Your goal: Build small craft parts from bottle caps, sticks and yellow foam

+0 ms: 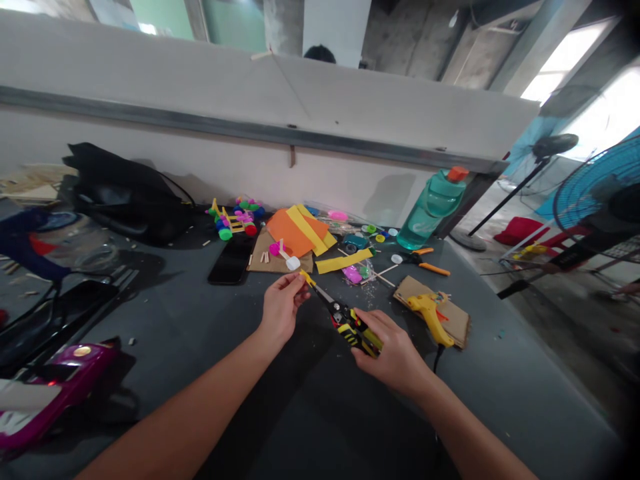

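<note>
My left hand (280,308) pinches a small yellow piece (306,277), which looks like paper or foam, between thumb and fingertips. Wrapped round the black-and-yellow handles of a pair of snips (345,320) is my right hand (395,353). The snips point up and left, their blade tips at the yellow piece; whether the blades are closed on it I cannot tell. Just beyond my left fingers lie a white cap (293,263) and a pink round piece with a stick (276,248). A longer yellow strip (345,261) lies past the snips.
Orange sheets (287,230) lie on cardboard beside a black phone (230,262). Colourful toy models (235,219) stand behind. At right are a yellow glue gun (431,317) on cardboard, orange-handled pliers (425,260) and a green bottle (433,207). A purple device (65,380) sits at left.
</note>
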Demonstrator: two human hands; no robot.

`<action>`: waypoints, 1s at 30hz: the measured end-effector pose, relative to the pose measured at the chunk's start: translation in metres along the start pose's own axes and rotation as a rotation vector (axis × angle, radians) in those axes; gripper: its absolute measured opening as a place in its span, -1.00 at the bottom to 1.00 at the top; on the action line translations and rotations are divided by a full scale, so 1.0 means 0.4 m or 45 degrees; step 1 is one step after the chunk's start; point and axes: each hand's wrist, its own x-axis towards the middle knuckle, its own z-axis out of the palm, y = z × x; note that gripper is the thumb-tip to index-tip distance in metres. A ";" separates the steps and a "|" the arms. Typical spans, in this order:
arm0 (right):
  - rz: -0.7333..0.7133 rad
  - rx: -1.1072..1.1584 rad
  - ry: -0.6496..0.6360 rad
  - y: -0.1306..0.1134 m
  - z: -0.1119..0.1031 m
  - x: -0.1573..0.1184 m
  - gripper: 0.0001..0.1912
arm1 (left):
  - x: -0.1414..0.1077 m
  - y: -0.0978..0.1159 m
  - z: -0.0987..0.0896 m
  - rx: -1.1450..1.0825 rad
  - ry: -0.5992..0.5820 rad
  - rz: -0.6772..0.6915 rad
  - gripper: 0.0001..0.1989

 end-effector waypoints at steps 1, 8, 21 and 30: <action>-0.005 0.000 0.001 0.000 0.000 0.000 -0.40 | 0.001 0.000 0.000 -0.002 0.001 -0.003 -0.74; -0.032 -0.020 0.021 0.000 -0.001 0.000 -0.41 | 0.001 0.000 -0.002 -0.013 -0.013 -0.008 -0.77; -0.031 -0.027 0.020 0.005 0.000 -0.001 -0.42 | -0.001 -0.001 0.001 0.032 -0.048 0.000 -0.79; -0.046 -0.023 0.052 0.005 0.001 0.000 -0.42 | -0.004 -0.008 0.000 0.043 -0.072 -0.012 -0.76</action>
